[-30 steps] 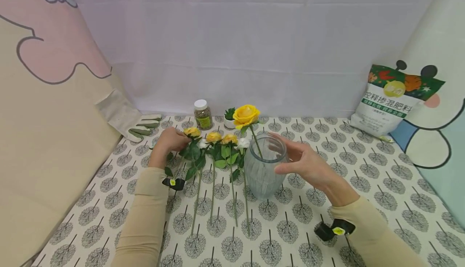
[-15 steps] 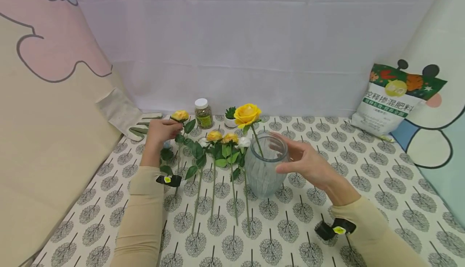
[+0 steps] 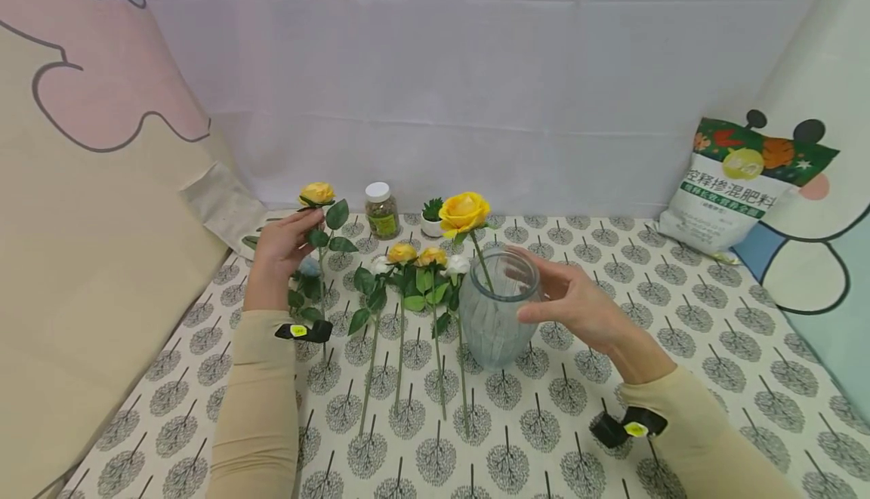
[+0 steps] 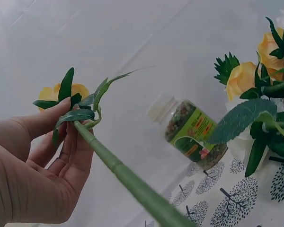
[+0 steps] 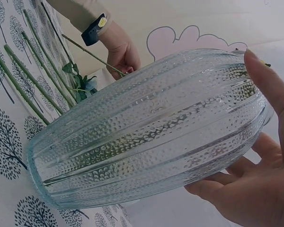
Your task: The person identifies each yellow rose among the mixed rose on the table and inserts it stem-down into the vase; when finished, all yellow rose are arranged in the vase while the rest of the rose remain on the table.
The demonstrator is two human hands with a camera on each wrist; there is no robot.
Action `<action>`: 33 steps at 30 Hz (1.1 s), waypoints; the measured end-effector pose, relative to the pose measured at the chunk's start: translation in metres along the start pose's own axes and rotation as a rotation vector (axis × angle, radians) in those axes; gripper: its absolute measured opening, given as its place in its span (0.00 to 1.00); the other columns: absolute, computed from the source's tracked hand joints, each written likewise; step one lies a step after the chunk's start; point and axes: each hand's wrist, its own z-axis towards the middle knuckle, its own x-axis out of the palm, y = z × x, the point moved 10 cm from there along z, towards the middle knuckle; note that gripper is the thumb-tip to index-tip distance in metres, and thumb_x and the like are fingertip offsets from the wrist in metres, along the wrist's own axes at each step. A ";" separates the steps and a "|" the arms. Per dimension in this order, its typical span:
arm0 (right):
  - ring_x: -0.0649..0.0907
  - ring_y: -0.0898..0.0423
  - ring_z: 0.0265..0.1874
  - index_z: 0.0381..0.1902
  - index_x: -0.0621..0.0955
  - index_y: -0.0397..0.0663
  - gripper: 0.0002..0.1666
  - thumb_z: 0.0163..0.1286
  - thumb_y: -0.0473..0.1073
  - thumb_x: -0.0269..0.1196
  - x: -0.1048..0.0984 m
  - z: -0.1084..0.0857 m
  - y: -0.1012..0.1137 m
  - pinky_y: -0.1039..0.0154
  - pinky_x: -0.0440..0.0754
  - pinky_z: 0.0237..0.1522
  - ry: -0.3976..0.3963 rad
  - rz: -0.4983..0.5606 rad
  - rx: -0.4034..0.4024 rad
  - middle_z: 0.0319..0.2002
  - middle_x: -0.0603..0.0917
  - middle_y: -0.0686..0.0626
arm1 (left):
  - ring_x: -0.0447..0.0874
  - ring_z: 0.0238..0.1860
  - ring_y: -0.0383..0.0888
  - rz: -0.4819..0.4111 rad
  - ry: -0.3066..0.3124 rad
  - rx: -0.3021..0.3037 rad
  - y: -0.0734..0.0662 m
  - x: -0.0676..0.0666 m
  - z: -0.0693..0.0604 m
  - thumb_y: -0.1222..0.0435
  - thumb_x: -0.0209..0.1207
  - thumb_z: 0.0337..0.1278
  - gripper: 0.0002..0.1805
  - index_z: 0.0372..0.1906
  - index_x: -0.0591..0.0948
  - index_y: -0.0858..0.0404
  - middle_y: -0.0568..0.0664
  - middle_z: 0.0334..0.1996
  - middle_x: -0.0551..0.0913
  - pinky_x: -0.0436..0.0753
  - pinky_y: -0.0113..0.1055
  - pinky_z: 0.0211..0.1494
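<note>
My left hand (image 3: 279,246) pinches a yellow rose (image 3: 316,194) by its stem just below the bloom, holding it upright above the table's left side; the left wrist view shows the green stem (image 4: 128,182) running down from the fingers. With thumb and fingers round its upper part, my right hand (image 3: 578,303) grips a clear ribbed glass vase (image 3: 496,333). Another yellow rose (image 3: 465,213) stands in that vase, its bloom above the rim. Between the hands, yellow roses (image 3: 402,253) and white roses (image 3: 458,265) lie in a row, stems toward me. A bluish flower (image 3: 309,266) lies partly behind my left hand.
At the back stand a white-lidded jar (image 3: 382,212) and a small potted succulent (image 3: 431,218). A work glove (image 3: 224,204) leans against the left side. A fertilizer bag (image 3: 727,189) rests at the back right. Tree-patterned cloth (image 3: 530,438) covers the table.
My left hand has lifted a yellow rose from the left end of the row and carried it left and up. The right hand and vase have hardly moved.
</note>
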 end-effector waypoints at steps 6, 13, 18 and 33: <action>0.66 0.41 0.71 0.78 0.59 0.49 0.53 0.60 0.31 0.71 0.000 0.000 0.000 0.41 0.60 0.71 -0.001 -0.004 0.007 0.73 0.66 0.41 | 0.81 0.37 0.40 -0.267 0.181 -0.110 0.000 0.018 -0.006 0.71 0.57 0.70 0.06 0.44 0.84 0.62 0.48 0.36 0.87 0.81 0.30 0.36; 0.66 0.41 0.71 0.78 0.60 0.50 0.52 0.59 0.30 0.70 0.000 0.001 0.002 0.42 0.62 0.71 -0.004 -0.010 -0.002 0.73 0.66 0.40 | 0.86 0.38 0.45 -0.407 0.311 -0.096 -0.017 0.031 -0.016 0.76 0.50 0.73 0.08 0.46 0.79 0.69 0.55 0.42 0.88 0.86 0.33 0.40; 0.66 0.40 0.71 0.78 0.59 0.50 0.53 0.59 0.30 0.70 0.000 0.000 0.001 0.42 0.61 0.71 -0.001 -0.004 -0.003 0.73 0.66 0.40 | 0.87 0.38 0.48 -0.460 0.311 -0.054 -0.029 0.037 -0.023 0.78 0.50 0.71 0.09 0.41 0.82 0.70 0.57 0.41 0.87 0.87 0.35 0.40; 0.67 0.39 0.71 0.78 0.60 0.51 0.52 0.59 0.30 0.70 -0.001 0.000 0.000 0.43 0.64 0.70 -0.008 -0.002 0.009 0.73 0.66 0.40 | 0.87 0.33 0.56 -0.856 0.403 -0.029 -0.061 0.074 -0.067 0.84 0.59 0.58 0.08 0.31 0.87 0.74 0.63 0.33 0.87 0.89 0.42 0.37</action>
